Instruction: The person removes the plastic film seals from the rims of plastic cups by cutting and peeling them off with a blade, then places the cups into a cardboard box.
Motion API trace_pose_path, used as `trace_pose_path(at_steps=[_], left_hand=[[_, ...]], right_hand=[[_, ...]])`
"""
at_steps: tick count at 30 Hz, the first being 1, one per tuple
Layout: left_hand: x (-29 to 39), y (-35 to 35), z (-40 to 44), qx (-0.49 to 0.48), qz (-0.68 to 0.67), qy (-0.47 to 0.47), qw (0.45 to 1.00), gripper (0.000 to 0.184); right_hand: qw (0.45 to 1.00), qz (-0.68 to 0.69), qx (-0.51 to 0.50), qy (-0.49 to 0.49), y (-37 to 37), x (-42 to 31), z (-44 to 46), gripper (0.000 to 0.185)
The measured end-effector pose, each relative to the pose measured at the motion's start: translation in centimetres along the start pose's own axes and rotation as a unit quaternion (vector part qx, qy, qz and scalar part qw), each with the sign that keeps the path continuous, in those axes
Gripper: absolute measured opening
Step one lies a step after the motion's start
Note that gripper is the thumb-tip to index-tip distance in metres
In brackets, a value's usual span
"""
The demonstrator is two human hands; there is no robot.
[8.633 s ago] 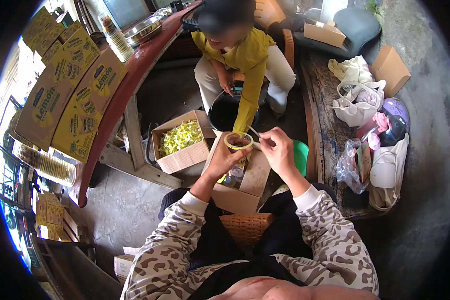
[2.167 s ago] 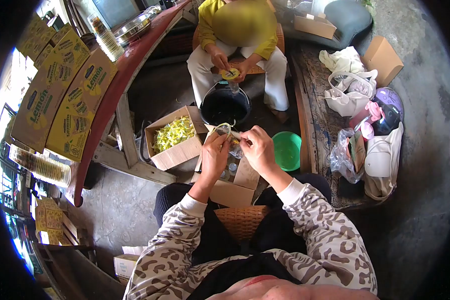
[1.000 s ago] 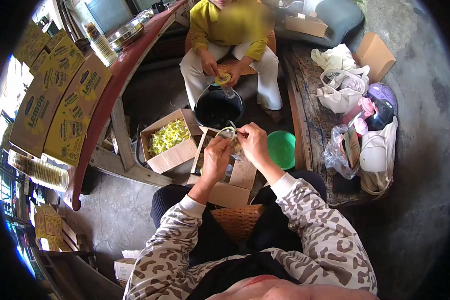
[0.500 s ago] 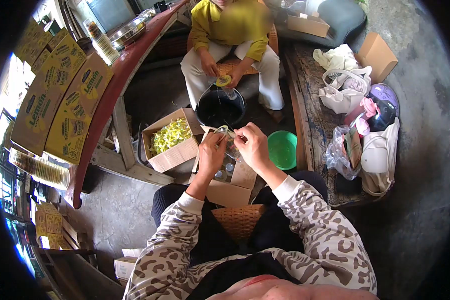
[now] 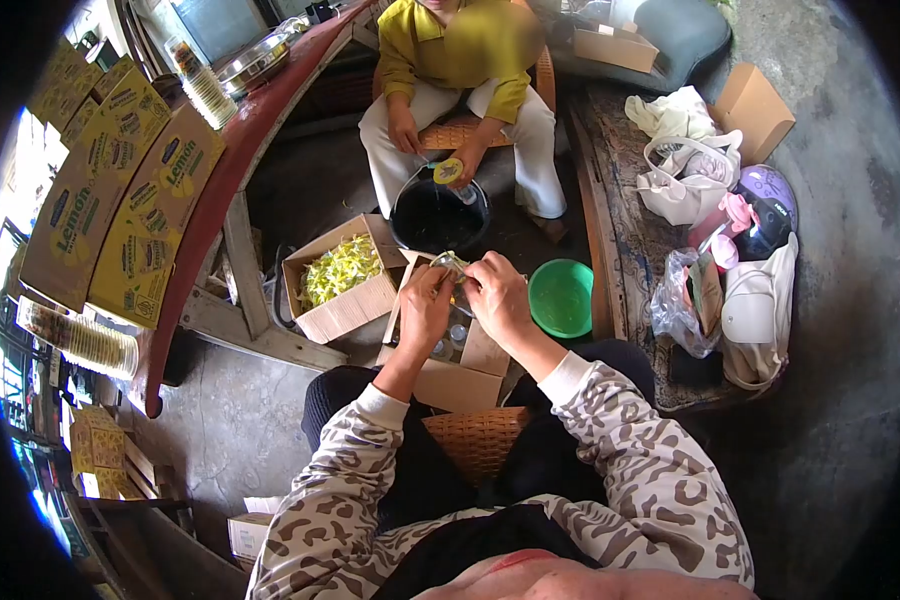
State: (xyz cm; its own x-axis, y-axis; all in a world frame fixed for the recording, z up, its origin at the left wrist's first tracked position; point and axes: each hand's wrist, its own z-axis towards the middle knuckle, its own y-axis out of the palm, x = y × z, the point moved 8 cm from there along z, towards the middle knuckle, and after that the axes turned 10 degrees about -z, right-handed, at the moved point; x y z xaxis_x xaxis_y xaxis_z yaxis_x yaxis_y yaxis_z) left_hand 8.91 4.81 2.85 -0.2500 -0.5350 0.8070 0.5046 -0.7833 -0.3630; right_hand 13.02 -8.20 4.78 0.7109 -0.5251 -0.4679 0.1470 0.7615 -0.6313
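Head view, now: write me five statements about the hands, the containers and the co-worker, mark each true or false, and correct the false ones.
1. The left hand and the right hand are both at one clear plastic cup. True.
2. The open carton holds yellow strips. True.
3. In the picture, the green basin stands left of that open carton. False: the green basin stands to its right.
4. The black bucket stands in front of the seated co-worker. True.
5. The co-worker is empty-handed. False: one hand of the co-worker holds a yellow-topped cup.
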Motion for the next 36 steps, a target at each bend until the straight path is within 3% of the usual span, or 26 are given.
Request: trace_pose_path(at_steps=[16, 20, 25, 28, 36], left_hand=[[-0.2, 0.8, -0.4, -0.019, 0.050, 0.029, 0.998, 0.011], [0.0, 0.1, -0.1, 0.002, 0.061, 0.076, 0.995, 0.013], [0.2, -0.3, 0.3, -0.017, 0.039, 0.047, 0.998, 0.013], [1.1, -0.1, 0.3, -0.027, 0.046, 0.054, 0.997, 0.013], [2.4, -0.4, 0.2, -0.034, 0.038, 0.069, 0.996, 0.011]], right_hand=[[1.000, -0.013, -0.012, 0.011, 1.2, 0.6, -0.3, 0.016], [0.983, 0.153, -0.013, 0.097, 2.2, 3.3, 0.5, 0.009], [0.879, 0.386, -0.150, 0.237, 3.5, 6.9, 0.7, 0.010], [0.853, 0.419, -0.170, 0.260, 2.8, 6.3, 0.7, 0.012], [0.856, 0.393, -0.220, 0.253, 3.3, 5.7, 0.4, 0.008]])
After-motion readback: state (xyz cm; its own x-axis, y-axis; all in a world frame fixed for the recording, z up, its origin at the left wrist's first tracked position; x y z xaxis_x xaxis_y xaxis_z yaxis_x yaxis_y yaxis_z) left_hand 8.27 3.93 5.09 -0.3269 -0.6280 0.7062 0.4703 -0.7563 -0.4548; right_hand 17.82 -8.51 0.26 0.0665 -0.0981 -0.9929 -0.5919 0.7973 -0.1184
